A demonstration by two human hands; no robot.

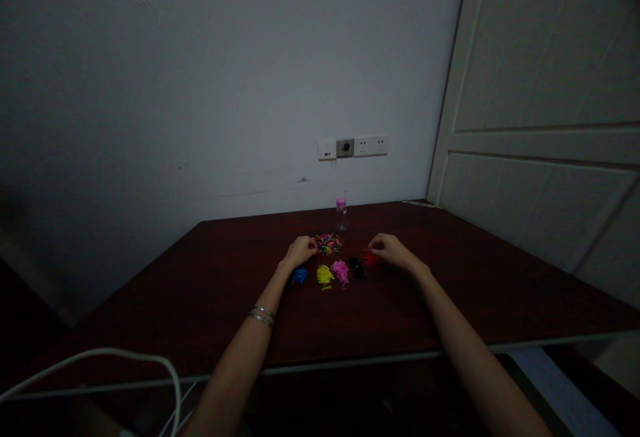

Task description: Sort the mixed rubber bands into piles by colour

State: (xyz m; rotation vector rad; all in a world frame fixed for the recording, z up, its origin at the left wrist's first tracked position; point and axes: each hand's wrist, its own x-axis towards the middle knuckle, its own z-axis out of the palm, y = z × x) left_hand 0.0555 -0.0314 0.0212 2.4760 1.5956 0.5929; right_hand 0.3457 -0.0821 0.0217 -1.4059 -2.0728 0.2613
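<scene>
My left hand (301,249) is closed, its fingertips at the left edge of a mixed-colour pile of small bands (329,244) that look like rubber bands. What those fingers pinch, if anything, is too small to make out. My right hand (391,249) has its fingers pressed together over the red pile (370,258); anything between them cannot be made out. Below the left wrist lies a blue pile (300,276). A yellow pile (325,275), a pink pile (341,271) and a black pile (357,266) sit between my forearms.
Behind the mixed pile stands a clear bottle (341,216) with a pink lid. The dark red table (200,290) meets a wall with sockets (371,146) and, on the right, a pale panelled door (540,144). A white cable (115,352) loops over the front left edge.
</scene>
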